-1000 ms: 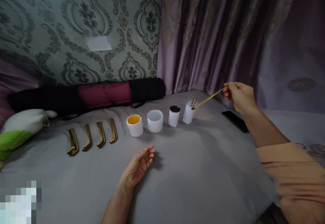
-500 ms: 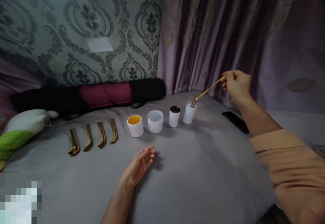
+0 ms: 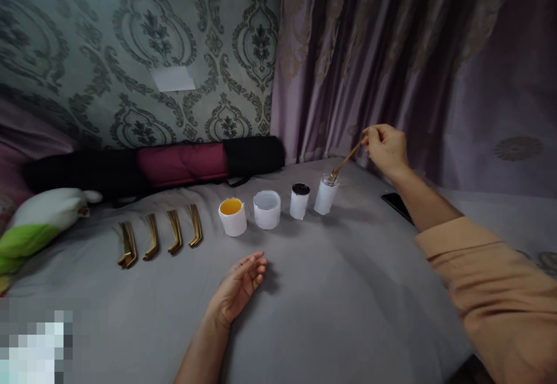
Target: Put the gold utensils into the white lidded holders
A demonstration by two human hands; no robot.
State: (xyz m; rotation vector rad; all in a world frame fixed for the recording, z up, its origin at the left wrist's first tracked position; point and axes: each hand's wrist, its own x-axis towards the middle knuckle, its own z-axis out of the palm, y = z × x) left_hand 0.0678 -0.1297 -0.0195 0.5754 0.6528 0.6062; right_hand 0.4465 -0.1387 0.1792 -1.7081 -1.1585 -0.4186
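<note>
My right hand (image 3: 387, 147) pinches the end of a slim gold fork (image 3: 348, 159), which slants down to the left. Its pronged end is at the mouth of a tall white-wrapped jar (image 3: 324, 198); how deep it reaches I cannot tell. My left hand (image 3: 241, 285) rests palm inward on the grey sheet, fingers loosely curled and apart, holding nothing. Beyond it stand a white-wrapped tub with a yellow inside (image 3: 234, 224), a wider whitish tub (image 3: 267, 217) and a white-wrapped jar with a dark top (image 3: 299, 205).
Several bundles of thin gold pieces (image 3: 174, 233) lie in a row at the left. A black phone (image 3: 397, 205) lies partly behind my right forearm. A black and maroon rolled bag (image 3: 183, 166) runs along the wall, near a white and green plush toy (image 3: 41, 221).
My right hand has moved left, bringing the fork's handle closer to the tall jar and steeper. My left hand has stayed in place.
</note>
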